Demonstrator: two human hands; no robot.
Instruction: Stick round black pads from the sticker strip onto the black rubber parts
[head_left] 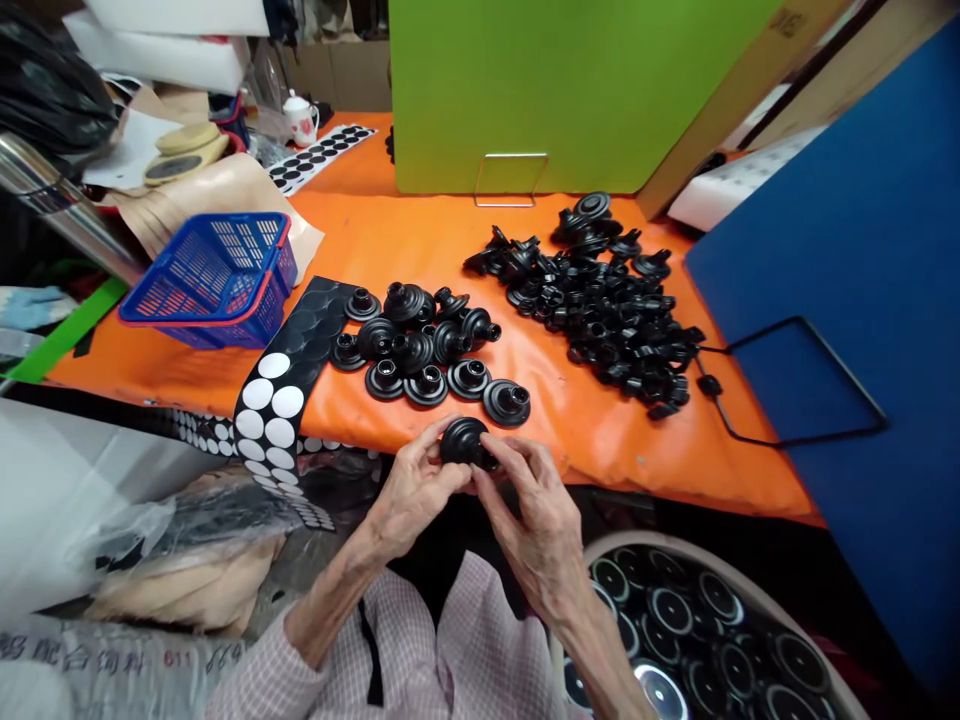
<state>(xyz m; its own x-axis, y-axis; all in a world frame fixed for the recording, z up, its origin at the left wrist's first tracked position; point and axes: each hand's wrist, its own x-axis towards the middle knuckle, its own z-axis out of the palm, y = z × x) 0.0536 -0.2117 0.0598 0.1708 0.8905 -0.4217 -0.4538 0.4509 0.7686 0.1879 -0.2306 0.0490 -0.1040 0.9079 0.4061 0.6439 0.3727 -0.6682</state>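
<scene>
Between my two hands, just over the table's front edge, is a round black stepped plastic part (462, 440) with a short neck turned to the right. My left hand (414, 487) pinches its left rim between thumb and fingers. On the neck side, my right hand (534, 500) closes thumb and fingers around the part; its fingertips hide most of the neck. Ahead of them lies a cluster of similar black round parts (414, 350) with necks, several standing neck-up. To the right is a heap of small black clip-like pieces (619, 320).
An orange-covered table (360, 230) spans the view. A black sheet of white round stickers (274, 400) hangs over its front edge, beside a blue basket (210, 280). Green (570, 90) and blue boards (847, 280) stand behind and right. A tub (600, 545) of black discs stands below right.
</scene>
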